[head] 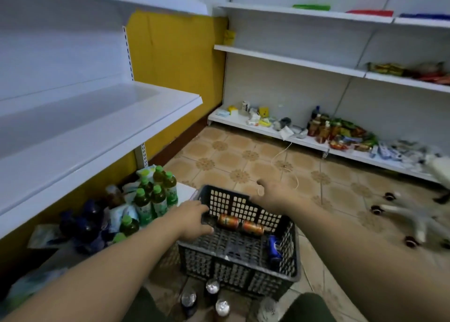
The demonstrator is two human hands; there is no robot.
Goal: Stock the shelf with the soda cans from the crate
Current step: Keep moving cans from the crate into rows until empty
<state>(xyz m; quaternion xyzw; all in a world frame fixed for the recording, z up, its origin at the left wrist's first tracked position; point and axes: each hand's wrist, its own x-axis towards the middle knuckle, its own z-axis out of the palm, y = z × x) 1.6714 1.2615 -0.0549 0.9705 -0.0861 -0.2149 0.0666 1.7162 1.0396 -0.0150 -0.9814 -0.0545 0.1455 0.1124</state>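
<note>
Left hand (192,218) grasps the crate (243,270) by its rim at nine o'clock, thumb inside and fingers curled over the wall. I judge that is to steady it or drag it nearer the shelf. My right hand (272,192) lies over the far corner at one o'clock. Its fingers are hidden past the rim, so I cannot tell whether it clamps or merely rests.

Inside, two orange cans (228,221) lie on their sides along the far wall at twelve. A blue can (274,245) lies against the wall at three. Three upright cans (212,286) stand on the floor at six, just outside the crate, probably staged for lifting.

The white shelf (97,117) juts out at ten, with green-capped bottles (155,195) crowded beneath it.
</note>
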